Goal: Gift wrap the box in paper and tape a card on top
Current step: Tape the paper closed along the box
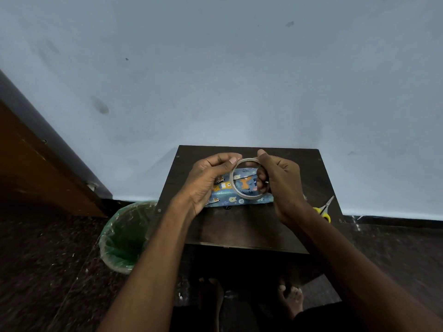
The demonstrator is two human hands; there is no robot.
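We reach both bare forearms forward from the lower edge of the view, wrists raised and hands close together in front of us. Our left hand (211, 178) curls its fingers, thumb and forefinger pinching at the upper rim of a tape roll (247, 178). Our right hand (280, 180) grips the roll's right side, thumb up over the top and fingers hooked through the ring.

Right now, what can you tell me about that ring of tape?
The tape roll is a thin, pale, see-through ring, held upright above the wrapped box. The right hand grips its right side, fingers through the hole. The left hand pinches at its top edge, seemingly picking for the tape's end.
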